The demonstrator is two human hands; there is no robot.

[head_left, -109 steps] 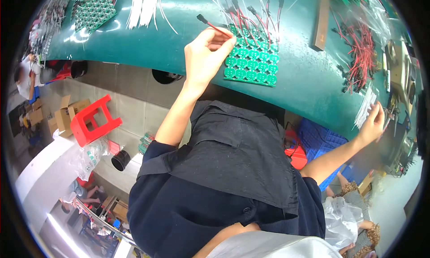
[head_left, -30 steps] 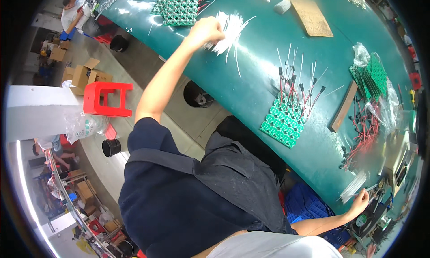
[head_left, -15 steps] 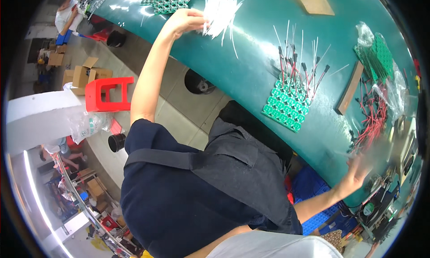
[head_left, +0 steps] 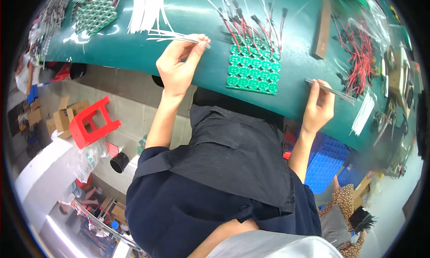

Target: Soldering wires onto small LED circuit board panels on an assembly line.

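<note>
White wires (head_left: 179, 36) are pinched in the left hand (head_left: 177, 67) and a thin bundle (head_left: 331, 90) in the right hand (head_left: 319, 109), while the green board panel (head_left: 253, 69) between both hands on the worktop (head_left: 201, 74) carries wires only along its far rows, so the near rows seem left to fill.

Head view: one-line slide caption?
Left hand pinches white wires, right hand holds a thin tool, flanking a green circuit-board panel.

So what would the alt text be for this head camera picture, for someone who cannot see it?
A person at a green worktable pinches thin white wires in the left hand and a slim tool in the right hand, either side of a green panel of round circuit boards.
</note>
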